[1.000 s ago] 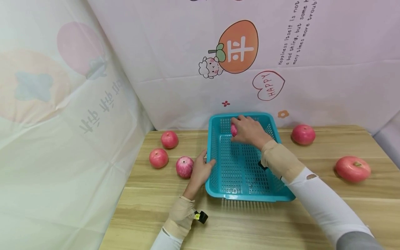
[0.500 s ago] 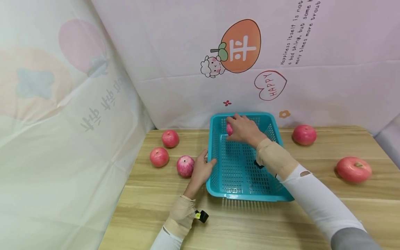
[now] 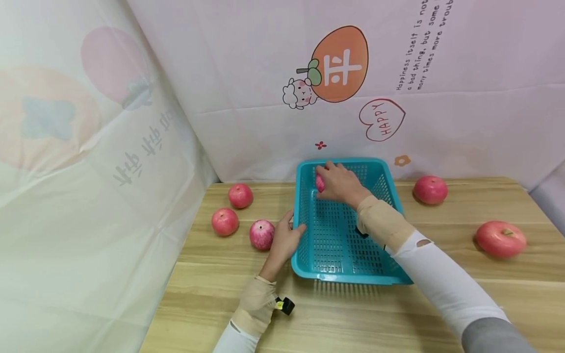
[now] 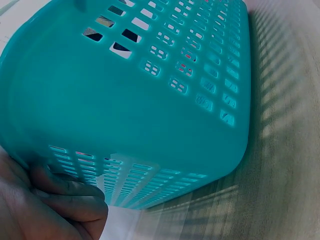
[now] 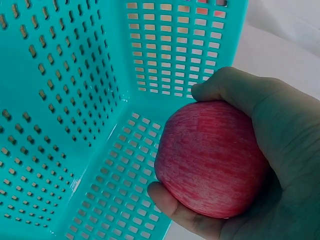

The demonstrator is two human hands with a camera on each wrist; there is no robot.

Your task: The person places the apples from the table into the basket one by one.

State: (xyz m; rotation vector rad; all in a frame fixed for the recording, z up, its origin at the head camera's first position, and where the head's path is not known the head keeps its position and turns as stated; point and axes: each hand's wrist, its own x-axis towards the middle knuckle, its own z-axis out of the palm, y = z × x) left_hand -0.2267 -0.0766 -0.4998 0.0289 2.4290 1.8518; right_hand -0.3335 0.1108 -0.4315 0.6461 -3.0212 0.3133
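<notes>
A teal plastic basket [image 3: 328, 230] with slotted walls stands on the wooden table. My left hand [image 3: 284, 241] grips its left rim, thumb over the edge and fingers outside. In the left wrist view the curled fingers [image 4: 70, 202] are below the basket's rounded corner. Inside the basket, toward the back left, my right hand [image 3: 342, 184] holds a red apple [image 5: 212, 157], thumb on one side and fingers on the other. From the head view most of that apple is hidden behind the hand. Beside my left hand lies a streaked apple [image 3: 262, 234].
Two pink apples [image 3: 225, 222] [image 3: 240, 196] sit at the back left of the table. On the right are a rounder apple [image 3: 430, 189] near the back and a wide one [image 3: 500, 239] with a stem. A printed cloth [image 3: 247, 127] hangs behind the table.
My right hand has moved left inside the basket with the apple, toward the back left corner. My left hand has stayed on the rim.
</notes>
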